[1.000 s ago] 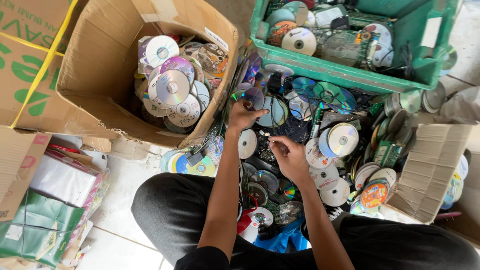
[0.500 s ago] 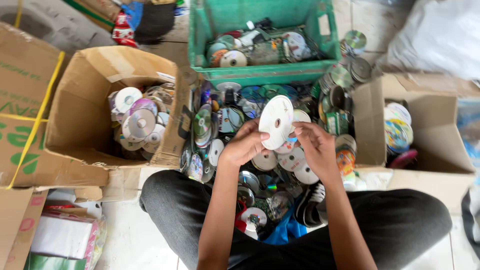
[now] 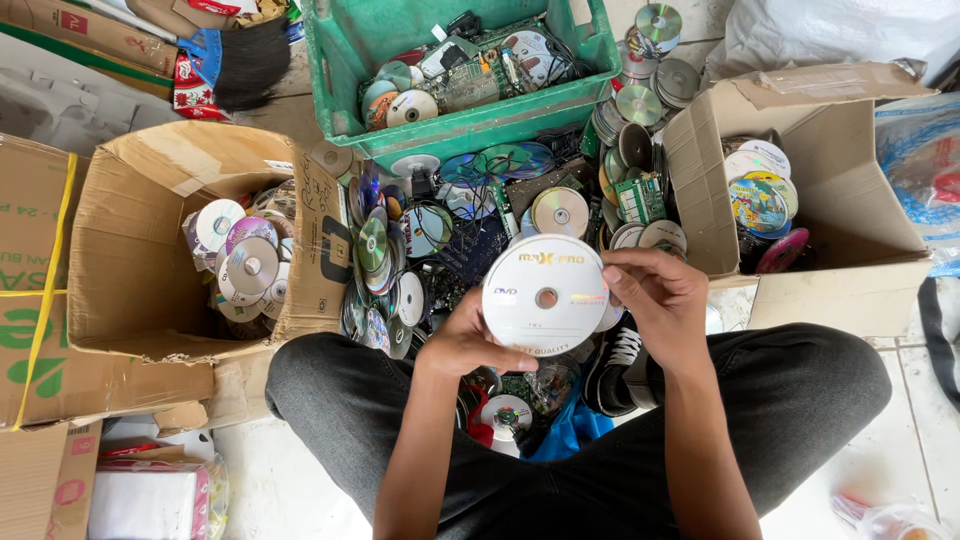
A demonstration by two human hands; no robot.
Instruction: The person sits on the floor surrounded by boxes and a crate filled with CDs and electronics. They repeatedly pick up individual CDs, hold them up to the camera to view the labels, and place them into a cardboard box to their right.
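Note:
A white disc [image 3: 546, 296] with a small centre hole is held up flat toward the camera, above my lap. My left hand [image 3: 463, 338] grips its lower left edge. My right hand [image 3: 661, 297] pinches its right edge with the fingertips. Below and behind the disc lies a heap of loose discs [image 3: 400, 250] and circuit boards on the floor between my knees.
A cardboard box [image 3: 140, 290] at the left holds several discs. Another cardboard box [image 3: 850, 240] at the right holds printed discs. A green plastic crate [image 3: 470, 125] with discs and electronic scrap stands ahead. A brush [image 3: 245, 60] lies at the upper left.
The white disc has been raised closer to the camera, with both hands still on it. The view has shifted slightly, so the boxes sit differently in frame.

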